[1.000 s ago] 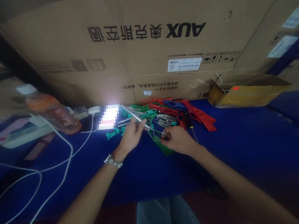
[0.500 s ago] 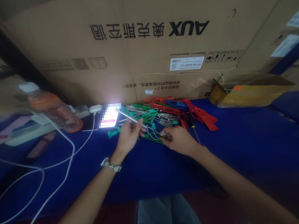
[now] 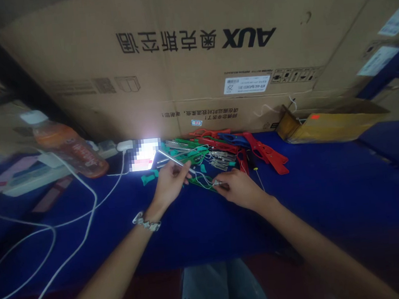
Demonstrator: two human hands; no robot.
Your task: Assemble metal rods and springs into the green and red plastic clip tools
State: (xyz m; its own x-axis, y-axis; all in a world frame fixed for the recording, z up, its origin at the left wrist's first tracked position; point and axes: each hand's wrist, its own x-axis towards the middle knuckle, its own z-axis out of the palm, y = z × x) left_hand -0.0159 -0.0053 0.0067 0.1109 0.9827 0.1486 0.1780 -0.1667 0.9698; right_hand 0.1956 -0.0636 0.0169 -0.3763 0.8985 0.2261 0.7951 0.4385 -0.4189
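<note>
I see two hands at work over the blue counter (image 3: 313,199). The left hand (image 3: 170,183) pinches a thin silver rod (image 3: 175,159) — it slants up to the far left, its tip close to a bright, blurred screen (image 3: 145,155). The right hand (image 3: 237,186) is curled up, pinching a small shiny bit (image 3: 218,182); I can't tell just what it is. White wires (image 3: 202,173) loop between the hands, and a green piece (image 3: 203,183) shows under them. Just past the hands is a messy pile — red pieces (image 3: 265,152) on the right, green ones on the left, silver bits (image 3: 223,159) in the middle. A drink bottle (image 3: 70,145) leans on the far left, and a yellow box (image 3: 327,127) sits on the far right.
</note>
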